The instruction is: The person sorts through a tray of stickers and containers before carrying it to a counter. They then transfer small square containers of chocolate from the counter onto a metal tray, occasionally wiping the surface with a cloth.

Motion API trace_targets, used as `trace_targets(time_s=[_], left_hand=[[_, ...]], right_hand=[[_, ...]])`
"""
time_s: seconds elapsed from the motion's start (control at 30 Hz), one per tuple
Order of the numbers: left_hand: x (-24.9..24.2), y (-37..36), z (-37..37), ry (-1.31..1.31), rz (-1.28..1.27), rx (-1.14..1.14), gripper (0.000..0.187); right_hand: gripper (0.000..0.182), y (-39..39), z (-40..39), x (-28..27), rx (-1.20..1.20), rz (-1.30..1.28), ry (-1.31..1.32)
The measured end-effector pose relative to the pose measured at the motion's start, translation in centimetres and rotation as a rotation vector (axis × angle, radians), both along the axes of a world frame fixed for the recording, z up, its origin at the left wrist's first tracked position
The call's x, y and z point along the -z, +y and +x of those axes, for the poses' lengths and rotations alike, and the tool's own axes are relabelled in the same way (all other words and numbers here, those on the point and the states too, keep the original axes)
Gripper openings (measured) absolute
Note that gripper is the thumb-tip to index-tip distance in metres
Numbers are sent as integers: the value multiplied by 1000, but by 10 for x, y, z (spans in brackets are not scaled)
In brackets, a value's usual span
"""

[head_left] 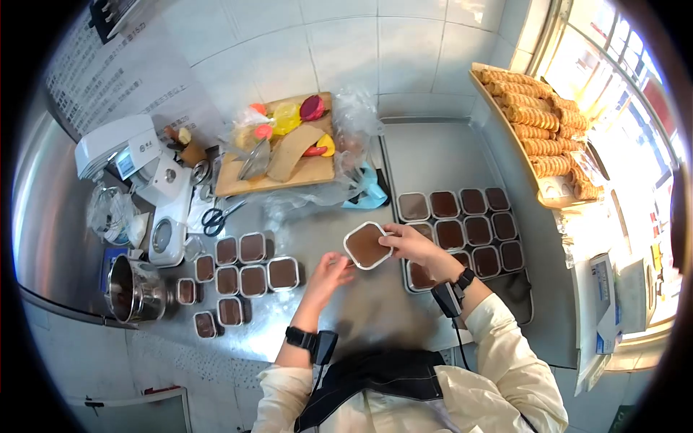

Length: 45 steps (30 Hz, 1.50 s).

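Note:
My right hand [408,244] grips the right edge of a square clear container filled with brown stuff [366,245], its thumb over the rim. Close to the container's lower left side is my left hand [330,276], fingers apart and holding nothing. To the right, similar filled containers [478,231] stand in rows on a metal tray [440,155]. More of them, such as one large container [283,273], stand on the steel counter [289,332] to the left. Dark wristbands with small devices are on both my wrists.
A wooden board [317,169] with a scoop and colourful items lies at the back. Scissors [214,221], a white mixer [167,184] and a steel pot [137,292] stand left. A tray of stacked biscuits [538,133] is by the window at right.

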State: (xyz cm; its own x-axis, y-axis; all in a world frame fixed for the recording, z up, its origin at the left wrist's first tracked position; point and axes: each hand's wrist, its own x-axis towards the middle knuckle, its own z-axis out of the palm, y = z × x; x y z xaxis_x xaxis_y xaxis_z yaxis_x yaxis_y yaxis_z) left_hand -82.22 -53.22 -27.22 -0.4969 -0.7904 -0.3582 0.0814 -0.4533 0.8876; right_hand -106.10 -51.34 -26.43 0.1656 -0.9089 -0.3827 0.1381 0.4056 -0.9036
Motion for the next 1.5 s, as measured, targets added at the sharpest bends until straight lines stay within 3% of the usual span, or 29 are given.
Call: trace_targets(time_s=[0.1,0.27,0.4,0.47,0.53,0.63,0.67,0.87,0.97,1.07,1.1,1.2,1.27,1.33,1.37,1.43,1.5], left_hand=[[14,5,16,-44,47,-17,25],[69,45,81,-161,92,-70,28],[83,87,123,-129,260,-321,26],[73,91,129,-115,288,-412,27],[80,93,144,-77,266,-641,33],[80,75,157,-1,199,-751,41],[82,66,158,-12,194,-780,42],[78,23,147,-23,254,-791,35],[91,13,140,-37,229,-774,28],[91,8,134,4,234,-775,25],[86,7,132,-1,233,-756,25],[86,6,122,-36,264,-753,26],[87,4,115,5,260,-750,24],[88,0,111,72,272,-763,22],[89,-2,109,81,303,-775,20],[88,0,106,106,281,-707,16],[89,3,101,130,278,-617,16]], right_hand=[[35,-19,-37,12,210,-25,-377],[33,-73,-105,8,443,-105,-126],[36,-108,-145,38,511,-47,25],[36,-121,-159,59,494,12,97],[36,-130,-163,67,470,78,166],[31,-138,-162,65,457,187,121],[29,-142,-162,65,453,225,233],[26,-147,-154,68,353,271,504],[21,-143,-156,61,155,165,808],[23,-150,-161,85,189,177,869],[25,-141,-146,67,253,162,814],[28,-139,-163,78,152,114,795],[31,-145,-154,76,86,178,957],[32,-138,-147,89,509,-318,1455],[32,-133,-136,90,485,-327,1448],[28,-98,-70,19,482,-872,1342],[20,-74,-18,4,136,-763,1056]])
